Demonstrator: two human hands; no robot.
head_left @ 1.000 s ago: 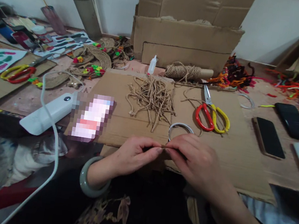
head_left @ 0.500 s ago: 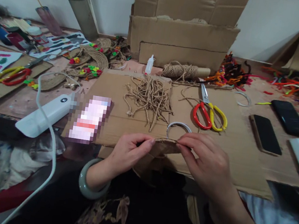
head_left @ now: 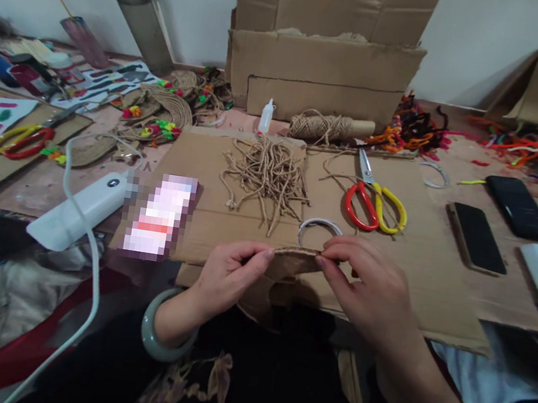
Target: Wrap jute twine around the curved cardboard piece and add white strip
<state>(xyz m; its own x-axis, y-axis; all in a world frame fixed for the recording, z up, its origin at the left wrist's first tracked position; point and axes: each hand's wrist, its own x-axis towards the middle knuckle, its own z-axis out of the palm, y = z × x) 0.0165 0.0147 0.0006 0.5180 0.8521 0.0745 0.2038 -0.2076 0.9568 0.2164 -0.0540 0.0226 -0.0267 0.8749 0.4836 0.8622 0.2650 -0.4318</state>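
Between both hands is a curved brown cardboard piece [head_left: 260,294], held low at the front of the table with what looks like a strand of twine [head_left: 296,251] along its upper edge. My left hand [head_left: 228,273] pinches the left end of that edge between thumb and fingers. At the right end, my right hand [head_left: 373,278] is closed in a pinch too. Just behind the fingers lies a pale ring [head_left: 320,222], perhaps a tape roll. A heap of cut twine pieces [head_left: 270,178] rests beyond it on a cardboard sheet [head_left: 190,217]. Scissors [head_left: 376,189] with red and yellow handles lie to the right.
A twine roll [head_left: 323,127] and a small white squeeze bottle [head_left: 266,117] are at the back. Two dark phones [head_left: 476,238] lie right. On the left are a blurred lit phone [head_left: 160,219], a white device [head_left: 78,210] with a cable, and more scissors [head_left: 25,141].
The view has shifted slightly. Both hands keep their pinch on the cardboard edge, which is tilted a little so that more of its face shows.
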